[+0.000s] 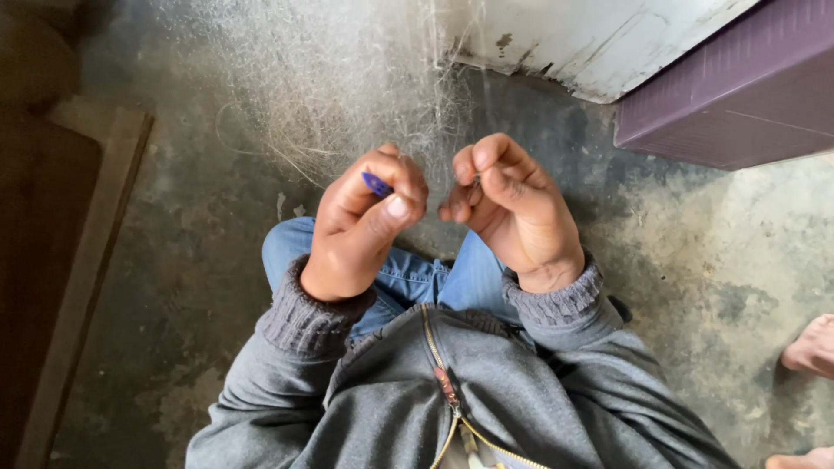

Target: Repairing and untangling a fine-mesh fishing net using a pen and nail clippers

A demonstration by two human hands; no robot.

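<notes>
The left hand point(360, 221) is pinching a small purple piece point(376, 183) (light, stiff-looking, best gripped by its end), while the right hand point(512, 208) is curling its grip around something too hidden to tell.

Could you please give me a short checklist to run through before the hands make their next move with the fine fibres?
1. Left hand has a firm pinch on the small purple tool: ok, held between thumb and fingers.
2. Right hand holds a fibre strand: cannot tell, the fingers curl over whatever is inside.
3. Fibre mass within reach ahead of both hands: ok.
4. Hands apart, not overlapping: ok, a narrow gap shows.
5. Purple box away from the hands: ok.
6. Another person's foot away from the hands: ok, at the right edge.
</notes>
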